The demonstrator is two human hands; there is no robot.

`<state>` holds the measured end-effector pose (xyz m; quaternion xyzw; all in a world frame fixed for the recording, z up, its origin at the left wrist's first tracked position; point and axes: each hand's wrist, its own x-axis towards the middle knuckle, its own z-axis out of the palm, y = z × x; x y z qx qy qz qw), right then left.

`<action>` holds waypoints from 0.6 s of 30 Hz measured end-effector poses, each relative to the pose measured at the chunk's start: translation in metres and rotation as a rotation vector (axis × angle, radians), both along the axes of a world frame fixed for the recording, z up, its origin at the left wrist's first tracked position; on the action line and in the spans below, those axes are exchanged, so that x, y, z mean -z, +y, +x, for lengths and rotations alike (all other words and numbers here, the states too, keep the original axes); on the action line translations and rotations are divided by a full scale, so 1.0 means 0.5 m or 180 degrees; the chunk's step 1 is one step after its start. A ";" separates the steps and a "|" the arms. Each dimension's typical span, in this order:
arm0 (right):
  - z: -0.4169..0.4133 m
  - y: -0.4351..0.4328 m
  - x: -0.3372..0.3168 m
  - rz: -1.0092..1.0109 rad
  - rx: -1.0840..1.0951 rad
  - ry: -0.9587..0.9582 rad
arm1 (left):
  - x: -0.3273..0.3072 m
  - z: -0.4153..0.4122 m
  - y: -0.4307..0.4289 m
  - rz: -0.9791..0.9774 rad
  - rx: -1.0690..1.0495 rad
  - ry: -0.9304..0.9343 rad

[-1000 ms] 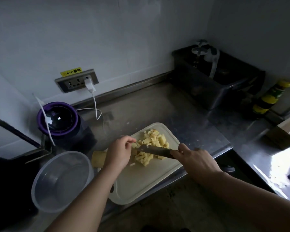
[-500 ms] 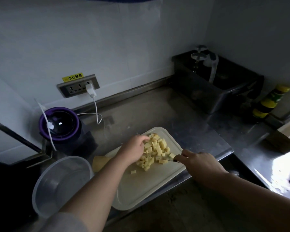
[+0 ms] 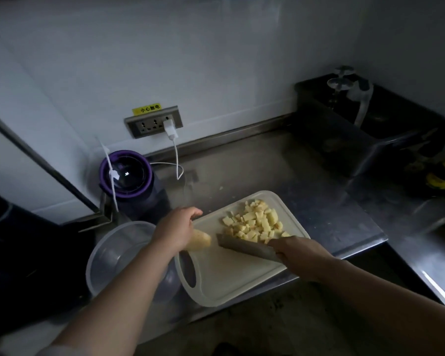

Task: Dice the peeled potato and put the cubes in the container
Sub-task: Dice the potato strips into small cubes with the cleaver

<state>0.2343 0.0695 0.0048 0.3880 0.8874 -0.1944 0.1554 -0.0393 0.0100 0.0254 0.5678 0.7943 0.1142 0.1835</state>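
One potato chunk points toward knife

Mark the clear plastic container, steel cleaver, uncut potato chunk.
clear plastic container (image 3: pixel 113 255), head view, inner wall.
steel cleaver (image 3: pixel 244 246), head view, blade flat.
uncut potato chunk (image 3: pixel 202 241), head view, exposed end.

The potato cubes lie on the cutting board's far half, the knife just near of them, the potato piece at its left edge, the container further left.
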 end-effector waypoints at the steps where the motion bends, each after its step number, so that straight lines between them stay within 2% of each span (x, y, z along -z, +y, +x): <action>1: -0.001 0.002 0.003 0.0015 0.0054 0.0014 | 0.002 -0.008 -0.003 -0.0110 0.0053 0.0145; 7: -0.004 0.002 0.017 -0.0024 0.0204 0.0053 | 0.013 -0.006 -0.011 -0.1104 0.0785 0.1029; 10: -0.006 0.006 0.016 -0.0028 0.0224 0.0045 | 0.018 0.007 0.001 -0.1237 0.0939 0.1594; 18: -0.028 0.035 0.017 0.0152 0.0299 0.0175 | -0.006 0.046 -0.014 -0.1476 0.1377 0.1516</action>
